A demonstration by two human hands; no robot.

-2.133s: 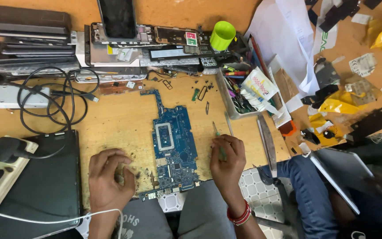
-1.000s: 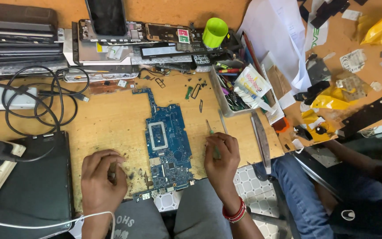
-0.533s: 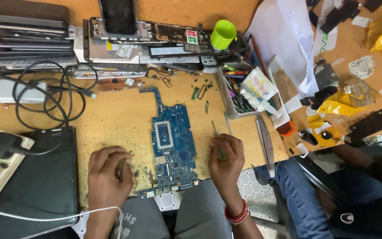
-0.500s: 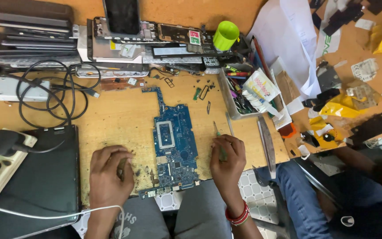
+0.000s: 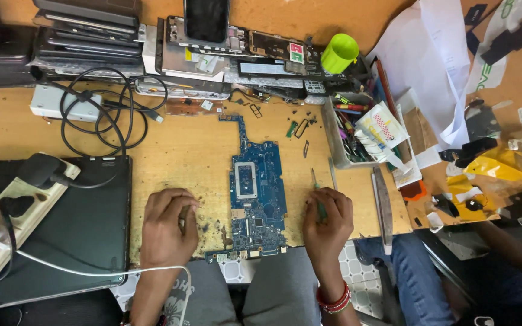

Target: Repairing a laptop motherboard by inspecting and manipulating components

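My right hand [image 5: 327, 223] was closed around a thin green screwdriver [image 5: 317, 196], whose tip pointed away from me. My left hand [image 5: 165, 228] rested on the wooden table [image 5: 182, 151] with the fingers curled in; something small seemed pinched between them, but I could not tell what it was.

Between my two hands lay the blue circuit board [image 5: 256, 199], flat on the table. Its near end reached over the table edge toward my lap, and a narrow arm of it ran away from me. My right hand was just beside its right edge, and my left hand was a little apart from its left edge.

I judged that the board was light and thin, stiff but easy to crack if bent, with many small parts on top. It seemed best to take it by the bare long edges, not by the narrow arm and not on the chips.

To the left of my left hand lay a closed black laptop [image 5: 74, 229]. Beyond it was a coil of black cables [image 5: 101, 115]. Beyond my right hand stood a tray of tools [image 5: 348, 136], and farther away a green cup [image 5: 338, 53].
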